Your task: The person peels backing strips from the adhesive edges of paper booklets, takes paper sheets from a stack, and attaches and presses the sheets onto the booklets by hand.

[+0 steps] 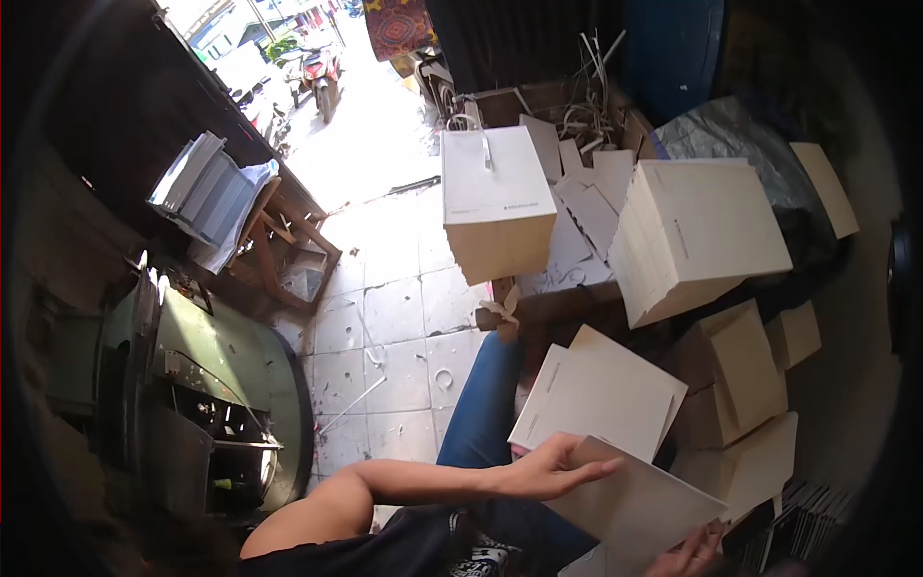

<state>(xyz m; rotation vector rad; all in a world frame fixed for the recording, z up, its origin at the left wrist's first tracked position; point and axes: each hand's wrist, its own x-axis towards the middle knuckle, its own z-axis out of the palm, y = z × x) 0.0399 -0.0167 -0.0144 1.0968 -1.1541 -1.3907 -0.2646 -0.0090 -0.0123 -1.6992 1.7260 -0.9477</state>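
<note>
My left hand (560, 467) grips the upper left edge of a cream card sheet (639, 502), its thumb lying over the top face. At the lower right corner of the same sheet, the fingers of my right hand (688, 553) are closed on the edge; part of that hand is cut off by the frame. Just beyond my left hand lie more cream printed sheets (598, 392), a few overlapping at slightly different angles above my lap.
Tall stacks of cream sheets stand ahead (495, 183) and to the right (711, 226). Behind them a box holds paper offcuts (586, 192). More stacks (735, 375) sit at right. A green machine (240, 385) and a wooden stand (288, 255) are at left, on a littered tiled floor (394, 332).
</note>
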